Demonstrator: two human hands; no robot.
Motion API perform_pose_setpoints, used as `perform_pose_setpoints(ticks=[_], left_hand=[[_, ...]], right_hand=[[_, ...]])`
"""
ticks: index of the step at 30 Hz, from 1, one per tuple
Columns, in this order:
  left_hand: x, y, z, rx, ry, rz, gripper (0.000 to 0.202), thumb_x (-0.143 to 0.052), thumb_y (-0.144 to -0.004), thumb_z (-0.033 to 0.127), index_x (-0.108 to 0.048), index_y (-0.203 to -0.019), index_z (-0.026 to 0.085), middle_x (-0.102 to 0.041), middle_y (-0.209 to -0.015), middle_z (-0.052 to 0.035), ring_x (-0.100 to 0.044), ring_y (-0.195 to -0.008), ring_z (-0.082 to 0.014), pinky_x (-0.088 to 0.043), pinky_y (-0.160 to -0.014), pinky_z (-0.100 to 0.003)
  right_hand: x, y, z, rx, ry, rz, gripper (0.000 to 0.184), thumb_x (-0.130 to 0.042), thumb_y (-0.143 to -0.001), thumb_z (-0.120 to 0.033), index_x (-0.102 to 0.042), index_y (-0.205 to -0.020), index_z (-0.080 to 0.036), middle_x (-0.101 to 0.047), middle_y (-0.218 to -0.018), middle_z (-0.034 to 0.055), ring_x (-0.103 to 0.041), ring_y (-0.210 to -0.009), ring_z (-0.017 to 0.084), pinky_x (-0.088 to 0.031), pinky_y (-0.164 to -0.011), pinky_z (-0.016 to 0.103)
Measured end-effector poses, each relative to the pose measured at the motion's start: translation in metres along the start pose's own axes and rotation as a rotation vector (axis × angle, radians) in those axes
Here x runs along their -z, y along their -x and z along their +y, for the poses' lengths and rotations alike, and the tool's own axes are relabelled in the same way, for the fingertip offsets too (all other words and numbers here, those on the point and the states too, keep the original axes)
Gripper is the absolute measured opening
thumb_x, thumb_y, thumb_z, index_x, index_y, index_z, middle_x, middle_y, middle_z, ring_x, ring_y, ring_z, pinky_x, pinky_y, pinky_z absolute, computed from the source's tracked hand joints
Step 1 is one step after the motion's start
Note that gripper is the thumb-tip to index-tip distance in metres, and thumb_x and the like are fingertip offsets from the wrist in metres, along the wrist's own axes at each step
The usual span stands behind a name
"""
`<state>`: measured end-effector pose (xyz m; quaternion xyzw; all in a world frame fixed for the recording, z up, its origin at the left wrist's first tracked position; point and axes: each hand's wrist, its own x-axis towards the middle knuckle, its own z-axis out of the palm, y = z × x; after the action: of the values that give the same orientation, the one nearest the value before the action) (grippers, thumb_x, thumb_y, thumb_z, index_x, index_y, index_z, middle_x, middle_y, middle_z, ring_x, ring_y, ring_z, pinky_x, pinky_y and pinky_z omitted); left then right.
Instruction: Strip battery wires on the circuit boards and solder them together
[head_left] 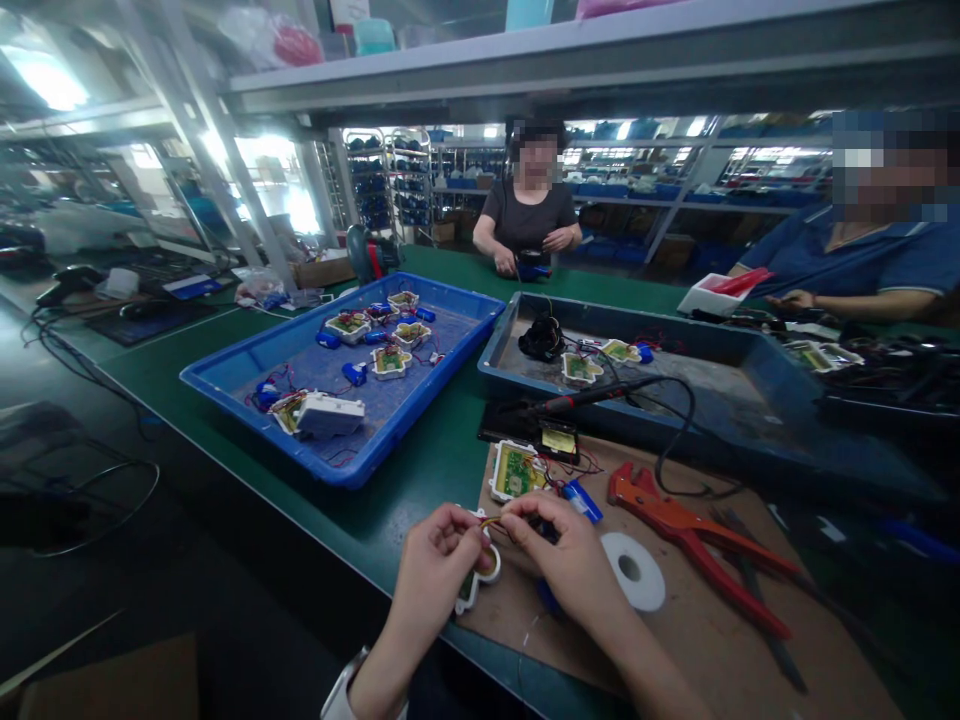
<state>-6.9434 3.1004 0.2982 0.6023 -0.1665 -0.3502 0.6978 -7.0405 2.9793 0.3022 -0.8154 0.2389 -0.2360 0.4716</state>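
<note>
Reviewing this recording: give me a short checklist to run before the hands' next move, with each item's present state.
1. Wires held from both sides: ok; left hand and right hand pinch the wires.
2. Wire ends sound: cannot tell; the hands hide them.
3. Red-handled cutter set down: ok, on the brown board.
4. White roll lying flat: ok.
5. Space beside right hand free of parts: not ok; a blue cylinder lies close.
6. Corded tool cool: cannot tell.
</note>
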Motion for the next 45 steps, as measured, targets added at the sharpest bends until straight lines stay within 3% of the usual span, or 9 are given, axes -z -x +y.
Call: perform_pose_setpoints(ticks=[16, 23, 31, 41, 43, 45], left_hand=[[0.0030, 0.0016, 0.0056, 0.048, 0.058, -0.043, 0.015, -0.063, -0.067, 0.026, -0.053, -0.064, 0.016, -0.068, -0.058, -0.0009, -0.062, -0.051, -0.0088, -0.050, -0.055, -0.019], [0.0024, 0.0029, 0.0000, 0.065, 0.009, -0.116, 0.016, -0.063, -0.073, 0.028, -0.054, -0.067, 0.016, -0.067, -0.056, -0.0008, -0.063, -0.054, -0.0101, -0.050, -0.058, -0.020], [0.0070, -0.0023, 0.0029, 0.127, 0.008, -0.206, 0.020, -0.060, -0.077, 0.029, -0.057, -0.088, 0.013, -0.069, -0.064, -0.0017, -0.066, -0.061, -0.0109, -0.049, -0.062, -0.021], [0.0035, 0.0005, 0.0002, 0.091, 0.055, -0.167, 0.019, -0.066, -0.073, 0.020, -0.052, -0.086, 0.017, -0.066, -0.066, 0.0014, -0.066, -0.063, -0.0111, -0.050, -0.063, -0.022], [0.0030, 0.0004, 0.0009, 0.094, 0.054, -0.157, 0.019, -0.065, -0.074, 0.019, -0.052, -0.086, 0.016, -0.066, -0.067, 0.0011, -0.067, -0.063, -0.0110, -0.050, -0.063, -0.022], [0.0026, -0.0001, 0.0012, 0.091, 0.064, -0.156, 0.017, -0.064, -0.074, 0.019, -0.052, -0.086, 0.016, -0.065, -0.067, 0.0017, -0.066, -0.062, -0.0101, -0.051, -0.063, -0.021]], right_hand=[[0.0019, 0.0053, 0.0005, 0.074, 0.125, -0.059, 0.016, -0.058, -0.086, -0.031, -0.060, -0.072, -0.023, -0.062, -0.076, -0.0012, -0.054, -0.079, 0.019, -0.036, -0.073, 0.035], [0.0043, 0.0061, -0.0025, 0.147, 0.116, -0.058, 0.002, -0.063, -0.085, -0.028, -0.066, -0.084, -0.028, -0.066, -0.087, -0.0039, -0.056, -0.087, 0.018, -0.037, -0.080, 0.037], [0.0031, 0.0042, 0.0018, 0.075, 0.134, -0.027, 0.018, -0.054, -0.090, -0.033, -0.063, -0.077, -0.023, -0.064, -0.080, -0.0006, -0.055, -0.082, 0.019, -0.038, -0.075, 0.036], [0.0009, 0.0053, 0.0027, 0.061, 0.192, 0.011, 0.024, -0.052, -0.090, -0.037, -0.061, -0.075, -0.022, -0.063, -0.077, 0.0025, -0.056, -0.078, 0.021, -0.040, -0.072, 0.036], [0.0033, 0.0061, 0.0001, 0.085, 0.212, 0.025, 0.020, -0.051, -0.091, -0.036, -0.060, -0.079, -0.022, -0.064, -0.080, 0.0028, -0.058, -0.079, 0.021, -0.042, -0.071, 0.036], [0.0077, 0.0068, -0.0043, 0.194, 0.243, 0.010, 0.014, -0.051, -0.093, -0.032, -0.060, -0.098, -0.022, -0.066, -0.095, 0.0044, -0.059, -0.089, 0.021, -0.045, -0.076, 0.036]])
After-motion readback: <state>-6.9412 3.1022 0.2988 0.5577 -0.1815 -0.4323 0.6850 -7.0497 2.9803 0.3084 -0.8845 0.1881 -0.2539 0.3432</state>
